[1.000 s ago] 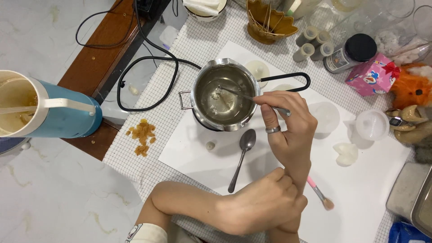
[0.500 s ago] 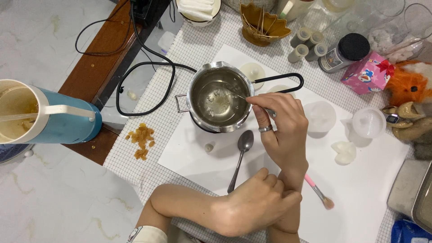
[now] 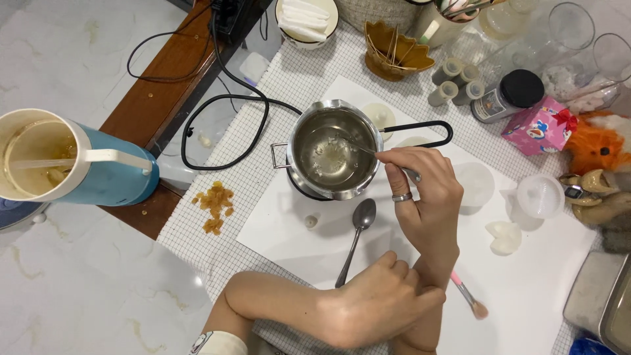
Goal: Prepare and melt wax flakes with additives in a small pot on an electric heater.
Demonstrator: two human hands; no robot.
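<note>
Right hand (image 3: 424, 204) pinches a thin metal stirrer (image 3: 358, 146) w/ tip in the steel melting pot (image 3: 335, 150) (center, far) — left hand (image 3: 378, 302) wraps the right forearm, likely steadying it; spoon (image 3: 358, 227) lies near.

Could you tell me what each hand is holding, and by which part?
The right hand pinches a thin metal stirrer by its upper end; the left hand holds only the right forearm.
</note>
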